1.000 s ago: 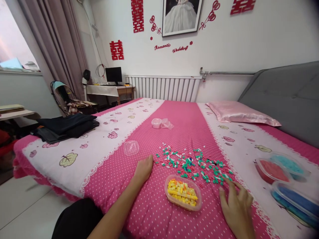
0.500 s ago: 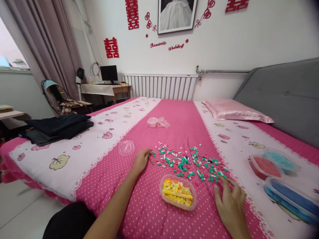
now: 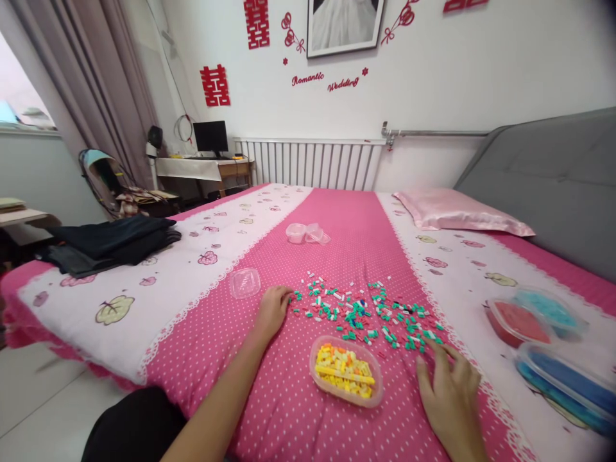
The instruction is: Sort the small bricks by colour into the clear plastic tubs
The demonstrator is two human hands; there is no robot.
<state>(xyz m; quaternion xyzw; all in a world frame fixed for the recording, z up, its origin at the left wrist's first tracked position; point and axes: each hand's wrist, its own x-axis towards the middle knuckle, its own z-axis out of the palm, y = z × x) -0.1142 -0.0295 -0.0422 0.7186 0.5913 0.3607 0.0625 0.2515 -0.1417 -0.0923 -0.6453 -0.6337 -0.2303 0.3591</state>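
A loose spread of small building-brick pieces [image 3: 357,313], mostly green, white and red, lies on the pink dotted bedspread. At its left edge rests my left hand [image 3: 274,310], fingers stretched toward the nearest pieces and partly hidden from me. My right hand [image 3: 448,384] lies low at the near right edge of the spread. Its thumb and fingers are apart with nothing in them, and the fingertips reach the closest green pieces. Between my hands stands a clear plastic tub [image 3: 317,384] filled with yellow, cream and orange pieces, a long yellow strip on top.
To the right are tubs with red pieces [image 3: 522,321], light-blue pieces [image 3: 553,309] and blue pieces [image 3: 570,380]. A clear lid [image 3: 245,283] lies left of the spread, and small clear containers [image 3: 296,233] sit beyond it. Dark folded clothes [image 3: 113,240] and a pink pillow [image 3: 457,210] are farther off.
The view has shifted slightly, so the bed's contents sit a little differently in the picture. Both hands stay in nearly the same places beside the pieces.
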